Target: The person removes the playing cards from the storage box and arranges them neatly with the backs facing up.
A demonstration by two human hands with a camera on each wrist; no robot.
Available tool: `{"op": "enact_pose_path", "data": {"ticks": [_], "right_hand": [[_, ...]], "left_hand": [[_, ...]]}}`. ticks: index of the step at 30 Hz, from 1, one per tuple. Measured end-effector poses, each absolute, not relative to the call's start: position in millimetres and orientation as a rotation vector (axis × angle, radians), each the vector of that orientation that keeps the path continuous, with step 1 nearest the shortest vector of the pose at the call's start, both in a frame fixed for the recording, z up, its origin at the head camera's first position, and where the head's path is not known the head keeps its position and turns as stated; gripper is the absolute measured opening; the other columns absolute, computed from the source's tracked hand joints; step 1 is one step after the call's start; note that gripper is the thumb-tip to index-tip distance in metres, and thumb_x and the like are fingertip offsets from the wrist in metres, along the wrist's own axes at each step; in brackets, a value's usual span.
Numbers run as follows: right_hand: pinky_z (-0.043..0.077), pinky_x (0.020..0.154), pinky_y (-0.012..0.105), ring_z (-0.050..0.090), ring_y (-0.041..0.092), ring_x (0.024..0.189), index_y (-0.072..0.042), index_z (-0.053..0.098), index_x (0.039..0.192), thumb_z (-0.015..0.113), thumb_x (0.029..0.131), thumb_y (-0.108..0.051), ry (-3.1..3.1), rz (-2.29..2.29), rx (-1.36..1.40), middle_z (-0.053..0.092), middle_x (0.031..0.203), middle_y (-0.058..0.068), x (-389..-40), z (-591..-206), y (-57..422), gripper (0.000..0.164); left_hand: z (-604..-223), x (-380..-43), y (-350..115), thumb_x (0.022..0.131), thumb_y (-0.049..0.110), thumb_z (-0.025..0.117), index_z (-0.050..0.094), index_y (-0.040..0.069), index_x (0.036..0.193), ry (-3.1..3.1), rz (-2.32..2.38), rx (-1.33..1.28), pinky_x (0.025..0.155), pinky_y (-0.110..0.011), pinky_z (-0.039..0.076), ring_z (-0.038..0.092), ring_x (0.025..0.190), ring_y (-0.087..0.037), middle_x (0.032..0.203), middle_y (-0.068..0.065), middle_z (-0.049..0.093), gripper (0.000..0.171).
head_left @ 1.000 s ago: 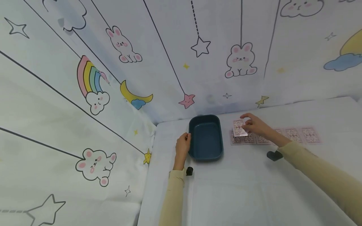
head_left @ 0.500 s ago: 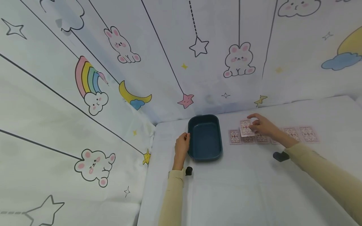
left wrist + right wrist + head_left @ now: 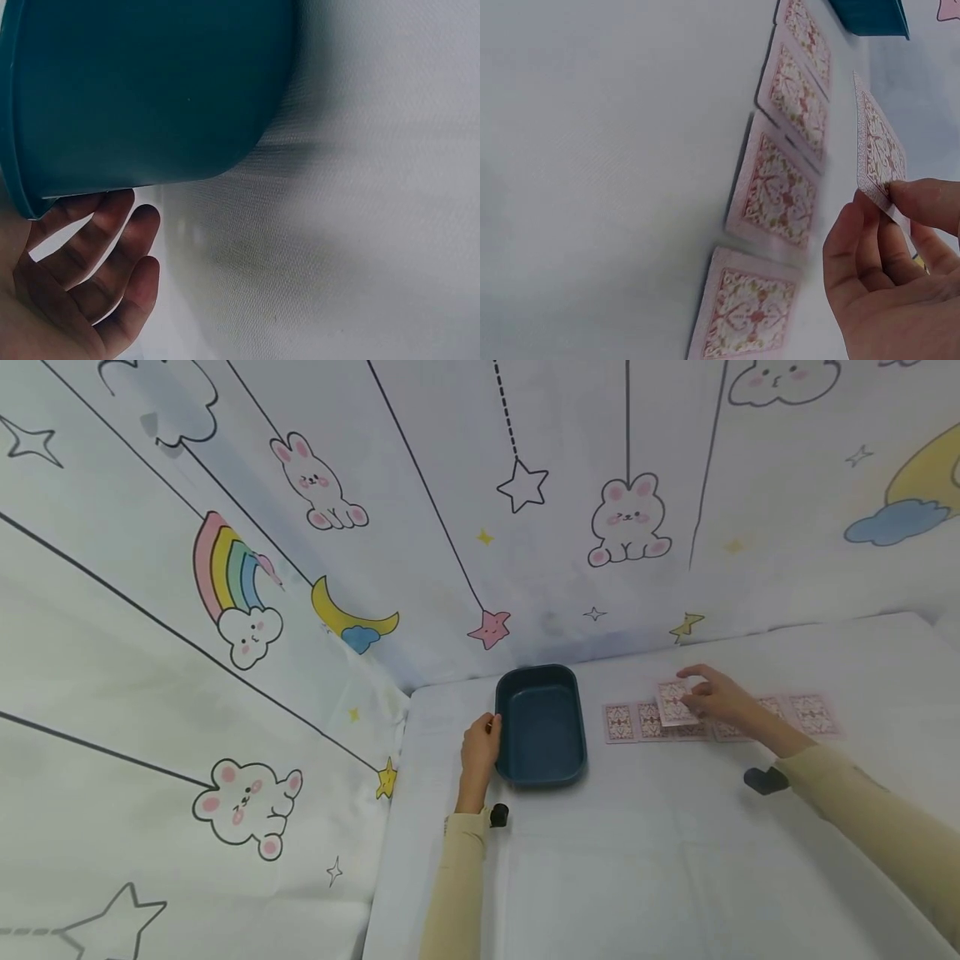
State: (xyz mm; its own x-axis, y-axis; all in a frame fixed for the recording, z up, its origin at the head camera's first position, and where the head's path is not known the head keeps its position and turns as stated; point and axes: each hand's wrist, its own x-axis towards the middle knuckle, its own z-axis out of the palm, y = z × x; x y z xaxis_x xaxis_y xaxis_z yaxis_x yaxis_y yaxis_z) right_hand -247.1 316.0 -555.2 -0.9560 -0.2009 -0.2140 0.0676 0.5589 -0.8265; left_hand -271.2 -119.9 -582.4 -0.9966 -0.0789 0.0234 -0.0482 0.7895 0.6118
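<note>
My right hand (image 3: 718, 700) pinches a playing card (image 3: 881, 150) between thumb and fingers, its red patterned back showing. The card hovers above a row of face-down playing cards (image 3: 620, 723) with the same backs; the hand and held card cover part of the row in the head view. Left of the row stands a dark teal rectangular tray (image 3: 540, 731) with nothing in it. My left hand (image 3: 478, 750) grips the tray's left rim. In the left wrist view its fingers (image 3: 112, 247) curl beneath the rim, the thumb hidden.
A white cloth covers the table (image 3: 600, 877). Behind and to the left hangs a backdrop (image 3: 420, 527) printed with rabbits, stars and clouds. A dark wrist device (image 3: 767, 780) shows by the right wrist, another black piece (image 3: 499, 815) by the left.
My right hand has moved rightward along the row with the card in its fingers, uncovering the cards at the left end. My left hand stays on the tray's rim. The head view has shifted slightly.
</note>
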Motion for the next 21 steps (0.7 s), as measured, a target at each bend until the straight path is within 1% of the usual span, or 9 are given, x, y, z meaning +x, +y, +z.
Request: {"op": "enact_pose_path", "data": {"ticks": [7, 12, 14, 19, 21], "right_hand": [[0.054, 0.084, 0.041, 0.06, 0.038, 0.11, -0.003, 0.028, 0.153, 0.054, 0.105, -0.024, 2.529, -1.322, -0.061, 0.051, 0.129, 0.032, -245.0, -562.5, 330.5, 0.059], [0.054, 0.081, 0.039, 0.059, 0.039, 0.109, -0.002, 0.027, 0.153, 0.052, 0.105, -0.024, 2.516, -1.343, -0.033, 0.048, 0.131, 0.035, -241.0, -569.0, 339.1, 0.058], [0.053, 0.082, 0.04, 0.057, 0.042, 0.111, -0.001, 0.028, 0.152, 0.052, 0.105, -0.025, 2.514, -1.338, -0.017, 0.045, 0.135, 0.037, -238.8, -572.4, 342.8, 0.058], [0.053, 0.087, 0.05, 0.051, 0.051, 0.12, -0.003, 0.027, 0.153, 0.05, 0.106, -0.03, 2.526, -1.291, 0.021, 0.035, 0.143, 0.04, -233.1, -580.5, 355.2, 0.059], [0.052, 0.089, 0.052, 0.05, 0.052, 0.122, -0.004, 0.027, 0.154, 0.049, 0.106, -0.031, 2.531, -1.276, 0.029, 0.035, 0.143, 0.04, -231.4, -583.5, 361.5, 0.059]], "left_hand": [[-583.6, -272.6, -121.1, 0.106, 0.038, 0.046, 0.063, 0.011, 0.095, -2.927, -1.005, 0.1, 0.054, -0.029, 0.034, 0.049, 0.062, -0.017, 0.078, -0.005, 0.059, 0.034], [-584.4, -272.0, -121.1, 0.106, 0.038, 0.046, 0.064, 0.012, 0.096, -2.923, -0.989, 0.094, 0.054, -0.028, 0.034, 0.049, 0.062, -0.015, 0.078, -0.005, 0.06, 0.034], [-583.1, -270.7, -121.0, 0.106, 0.037, 0.047, 0.064, 0.011, 0.094, -2.912, -0.996, 0.082, 0.052, -0.028, 0.035, 0.049, 0.06, -0.016, 0.077, -0.005, 0.061, 0.034], [-579.2, -268.1, -120.1, 0.106, 0.034, 0.048, 0.062, 0.01, 0.087, -2.888, -1.018, 0.051, 0.05, -0.028, 0.035, 0.049, 0.056, -0.015, 0.073, -0.006, 0.061, 0.033], [-578.8, -268.0, -119.5, 0.107, 0.035, 0.048, 0.061, 0.011, 0.088, -2.893, -1.015, 0.054, 0.05, -0.028, 0.035, 0.049, 0.057, -0.015, 0.074, -0.005, 0.061, 0.033]]}}
